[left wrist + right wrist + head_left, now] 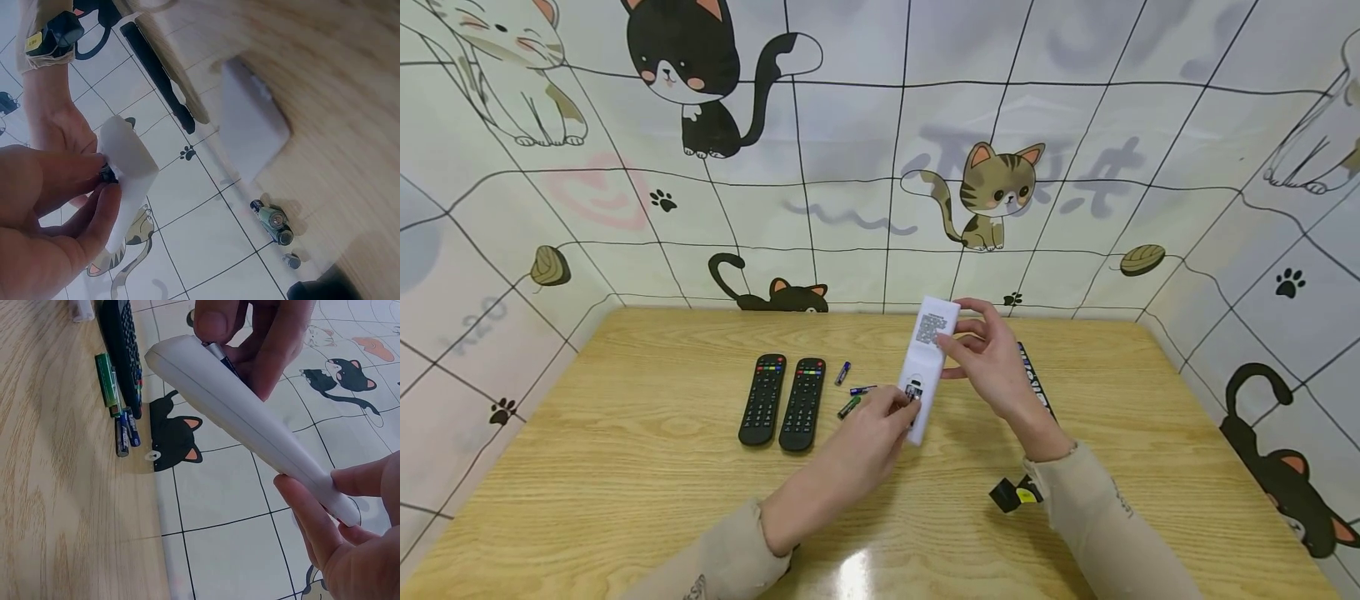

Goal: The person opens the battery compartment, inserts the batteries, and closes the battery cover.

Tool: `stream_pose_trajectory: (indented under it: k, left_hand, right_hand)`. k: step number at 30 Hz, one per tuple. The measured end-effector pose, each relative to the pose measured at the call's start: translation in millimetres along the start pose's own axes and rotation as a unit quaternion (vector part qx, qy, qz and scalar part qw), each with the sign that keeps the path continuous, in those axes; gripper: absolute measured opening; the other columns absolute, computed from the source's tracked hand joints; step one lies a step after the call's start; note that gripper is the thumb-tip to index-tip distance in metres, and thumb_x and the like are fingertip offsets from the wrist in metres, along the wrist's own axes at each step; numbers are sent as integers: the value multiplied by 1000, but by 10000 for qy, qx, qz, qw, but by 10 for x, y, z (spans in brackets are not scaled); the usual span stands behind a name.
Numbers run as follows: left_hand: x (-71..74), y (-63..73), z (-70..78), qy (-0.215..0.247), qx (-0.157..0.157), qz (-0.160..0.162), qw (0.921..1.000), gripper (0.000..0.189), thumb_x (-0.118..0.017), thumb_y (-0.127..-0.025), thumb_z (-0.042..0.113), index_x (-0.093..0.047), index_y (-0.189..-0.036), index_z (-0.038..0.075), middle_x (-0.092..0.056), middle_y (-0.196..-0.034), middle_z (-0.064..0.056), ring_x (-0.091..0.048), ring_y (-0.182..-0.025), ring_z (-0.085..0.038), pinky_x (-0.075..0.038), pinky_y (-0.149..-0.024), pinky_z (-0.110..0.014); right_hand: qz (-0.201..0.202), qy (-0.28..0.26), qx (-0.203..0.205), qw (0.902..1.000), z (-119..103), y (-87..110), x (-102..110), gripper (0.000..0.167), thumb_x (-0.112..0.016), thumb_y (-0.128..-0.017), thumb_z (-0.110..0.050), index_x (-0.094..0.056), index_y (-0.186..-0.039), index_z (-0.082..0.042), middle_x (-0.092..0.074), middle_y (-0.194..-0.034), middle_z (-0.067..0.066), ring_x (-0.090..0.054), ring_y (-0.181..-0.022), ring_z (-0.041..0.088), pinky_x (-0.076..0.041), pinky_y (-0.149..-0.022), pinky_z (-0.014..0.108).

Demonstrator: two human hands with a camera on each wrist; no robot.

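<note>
A white remote control [934,333] is held up over the table, its back and battery compartment facing the head camera. At its upper end, my right hand [992,362] grips it between thumb and fingers. My left hand [865,433] is at the compartment near the lower end, pinching a battery [222,357] there between thumb and fingertips. In the left wrist view the battery's dark end [107,174] shows between those fingertips. Several loose batteries, among them a green one [849,407] and a blue one [843,372], lie to the left of the remote.
Two black remotes [762,400] [802,407] lie side by side at left. Another dark remote [1036,379] lies partly behind the right hand. A white cover-like piece [250,119] rests on the table [647,500]. A printed cat cloth [865,125] hangs behind.
</note>
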State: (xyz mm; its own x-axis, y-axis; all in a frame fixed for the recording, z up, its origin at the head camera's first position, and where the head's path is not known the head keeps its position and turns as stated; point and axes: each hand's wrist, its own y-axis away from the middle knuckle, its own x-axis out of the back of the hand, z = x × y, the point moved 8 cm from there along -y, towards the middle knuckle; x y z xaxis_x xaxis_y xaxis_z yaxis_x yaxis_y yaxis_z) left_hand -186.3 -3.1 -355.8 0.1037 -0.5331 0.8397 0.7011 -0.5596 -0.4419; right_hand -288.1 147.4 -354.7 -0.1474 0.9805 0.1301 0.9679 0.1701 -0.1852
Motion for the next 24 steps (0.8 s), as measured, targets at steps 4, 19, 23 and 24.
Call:
stream_pose_trajectory:
  k: [4, 19, 23, 24]
  left_hand:
    - [26, -1, -30, 203, 78, 116, 9997, 30, -74, -93, -2, -71, -123, -3, -64, -116, -14, -62, -108, -27, -56, -91, -35]
    - [24, 21, -235, 1251, 1113, 139, 9858, 67, -83, -89, 11, -50, -146, 3, -53, -133, -16, -60, -113, -28, -55, -92, -37]
    - [-30, 31, -296, 2032, 1540, -114, 9669, 80, -81, -91, 9, -35, -156, 0, -54, -136, -18, -61, -114, -29, -57, -88, -35]
    - [-46, 30, -308, 2225, 1631, -186, 9610, 82, -80, -91, 8, -33, -157, 0, -55, -135, -17, -62, -113, -28, -58, -86, -33]
  right_hand:
    - [-44, -25, -20, 10000, -8, 5, -4, 57, -66, -100, -5, -40, -150, -8, -60, -120, 22, -68, -97, 27, -59, -75, 59]
    - [-167, -15, -79, 9998, -26, 8, -1, 58, -66, -99, -1, -39, -151, -8, -59, -121, 24, -69, -97, 25, -61, -69, 50]
    - [-237, -57, -104, 9996, -30, -1, -4, 58, -65, -100, -1, -39, -151, -7, -59, -122, 24, -69, -99, 27, -62, -68, 47]
    - [-258, -74, -117, 9996, -30, -2, -6, 58, -65, -100, -1, -39, -151, -7, -59, -122, 24, -69, -99, 27, -62, -68, 47]
